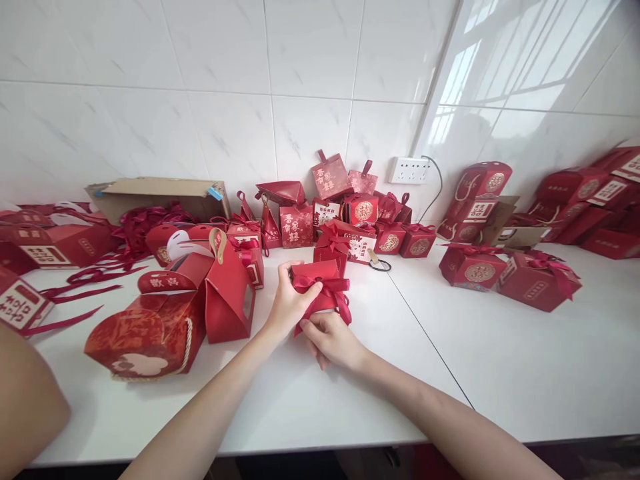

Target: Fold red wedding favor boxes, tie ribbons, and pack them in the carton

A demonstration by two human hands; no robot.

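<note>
Near the middle of the white table, a small red gift box (314, 270) with a dark red ribbon bow (330, 287) is between my two hands. My left hand (290, 300) grips the box from its left side, the thumb lying across the bow. Below the bow, my right hand (333, 339) pinches a hanging ribbon tail (307, 315) between thumb and finger; its other fingers curl underneath. Just behind stands another red box with a bow (331, 245). To the left sit a tall red box with a tan loop handle (227, 307) and a rounded box with a rope cord (145, 333).
A cardboard box (160, 188) with a heap of dark red ribbons (155, 220) lies at the back left. Several red boxes line the tiled wall, some stacked at right (477, 200). Two ribboned boxes (473, 269) rest on the right. A power strip (410, 171) is on the wall.
</note>
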